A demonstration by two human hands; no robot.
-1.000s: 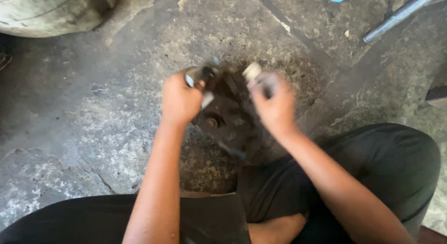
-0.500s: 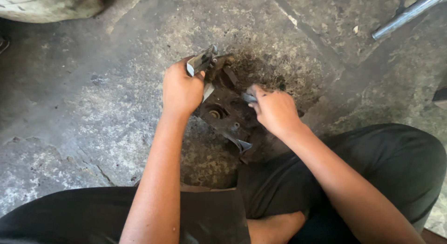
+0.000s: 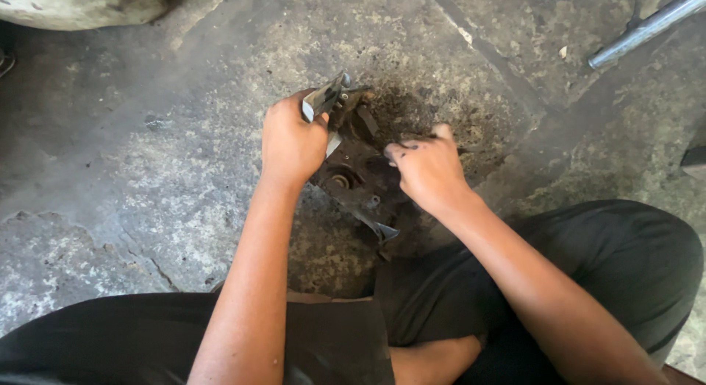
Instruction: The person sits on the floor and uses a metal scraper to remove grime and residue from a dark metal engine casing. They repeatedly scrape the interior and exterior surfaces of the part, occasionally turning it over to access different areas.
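Hands, left (image 3: 293,144) and right (image 3: 426,168), fingers clasping greasy metal part (image 3: 354,172) on stained concrete floor (image 3: 132,157).

Centre: a dark, greasy metal machine part (image 3: 358,168) lies on the stained concrete floor (image 3: 147,172), just beyond the person's crossed legs.
Left of part: the left hand (image 3: 292,146) grips its upper end.
Right of part: the right hand (image 3: 425,168) rests against its side.
Far right, top: a long grey metal bar (image 3: 647,26) lies on the floor, well apart from the hands.
Top left corner: a pale rounded object (image 3: 81,4) at the edge.
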